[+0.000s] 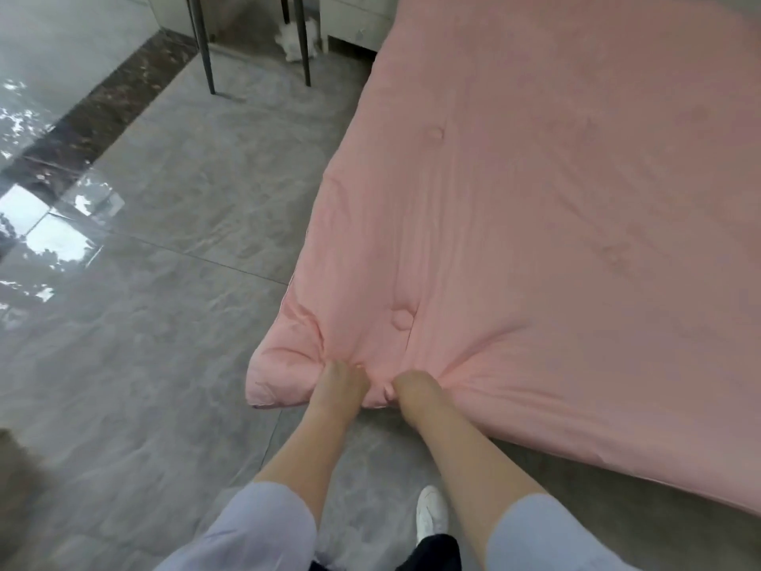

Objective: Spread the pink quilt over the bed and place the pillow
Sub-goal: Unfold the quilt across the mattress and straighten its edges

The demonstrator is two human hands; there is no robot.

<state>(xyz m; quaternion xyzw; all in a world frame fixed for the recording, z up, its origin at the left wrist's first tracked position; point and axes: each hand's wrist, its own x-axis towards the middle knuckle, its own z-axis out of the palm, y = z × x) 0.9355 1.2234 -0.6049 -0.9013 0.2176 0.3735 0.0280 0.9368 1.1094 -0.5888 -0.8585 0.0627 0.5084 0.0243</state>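
Left hand clamped on near corner of soft pink padded quilt, fingers buried in bunched fabric. Right hand just beside it, gripping same edge, creases fanning out from both grips. Quilt lies flat across bed, corner overhanging glossy grey marble-tile floor (bed frame itself hidden under fabric). White shoe on floor between forearms. Farther off: dark slim table legs, fluffy white object, white drawer unit.
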